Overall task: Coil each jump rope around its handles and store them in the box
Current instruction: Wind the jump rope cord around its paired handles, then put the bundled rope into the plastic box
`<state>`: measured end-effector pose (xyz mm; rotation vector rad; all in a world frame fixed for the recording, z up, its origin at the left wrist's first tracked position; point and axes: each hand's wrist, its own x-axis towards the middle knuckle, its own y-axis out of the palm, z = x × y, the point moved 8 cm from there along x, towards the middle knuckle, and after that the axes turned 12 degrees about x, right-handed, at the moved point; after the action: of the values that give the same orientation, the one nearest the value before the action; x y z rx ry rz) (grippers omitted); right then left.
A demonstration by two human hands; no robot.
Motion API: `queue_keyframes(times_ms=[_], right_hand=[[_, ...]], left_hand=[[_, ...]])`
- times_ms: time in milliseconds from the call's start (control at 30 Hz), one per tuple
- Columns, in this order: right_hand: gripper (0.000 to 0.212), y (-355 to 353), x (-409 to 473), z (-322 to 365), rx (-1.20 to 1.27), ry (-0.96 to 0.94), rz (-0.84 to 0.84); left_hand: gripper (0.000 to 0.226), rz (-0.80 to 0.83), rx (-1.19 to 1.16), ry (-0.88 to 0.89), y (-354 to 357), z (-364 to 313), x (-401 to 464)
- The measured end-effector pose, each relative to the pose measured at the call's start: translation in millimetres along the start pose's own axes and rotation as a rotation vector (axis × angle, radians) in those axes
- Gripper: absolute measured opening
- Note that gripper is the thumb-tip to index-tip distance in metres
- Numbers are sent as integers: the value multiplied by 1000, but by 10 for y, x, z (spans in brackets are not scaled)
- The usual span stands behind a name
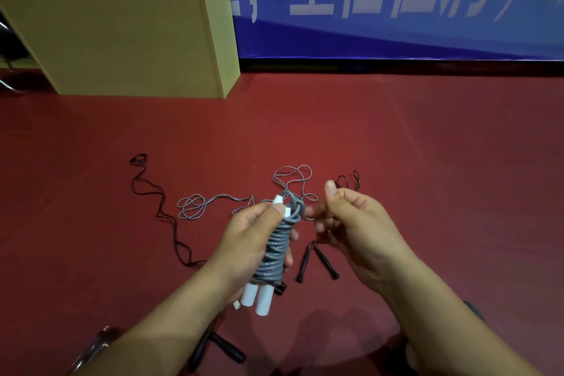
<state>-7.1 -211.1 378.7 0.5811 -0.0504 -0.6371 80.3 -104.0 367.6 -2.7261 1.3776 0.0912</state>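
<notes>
Grey jump rope coiled around white handles, held above the red floor.
The left hand [253, 241] keeps a firm grip on the grey cord bundle with two white plastic handles [276, 250]; the right hand [354, 220], fingers curled and blurred, sits just beside it, its grip unclear. A tall yellow wooden box [128, 36] stands well apart, far left.

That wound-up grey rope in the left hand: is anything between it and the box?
Nothing visible blocks it. The grey rope bundle is held in the left hand, and only bare red floor lies between it and the box beyond.
</notes>
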Motion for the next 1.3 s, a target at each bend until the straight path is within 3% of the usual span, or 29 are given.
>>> queue_keyframes(times_ms=[167,367,600,800,1067,1300], right_hand=[[19,55,-23,-90,-37,94,44],[23,82,43,-153,-170,119,121],[10,167,93,-265,-82,175,214],[20,158,166,-288,-119,20,88],[23,461,279,-947,-165,184,56],[18,840,353,-1975,-224,320,148]], left_hand=[[42,57,119,15,7,62,6],[32,108,15,9,7,76,32],[27,142,6,-2,-29,23,3],[39,88,213,-61,-327,16,31],[44,-78,465,-215,-1021,457,-67],[42,-376,174,-432,-1644,1441,-603]])
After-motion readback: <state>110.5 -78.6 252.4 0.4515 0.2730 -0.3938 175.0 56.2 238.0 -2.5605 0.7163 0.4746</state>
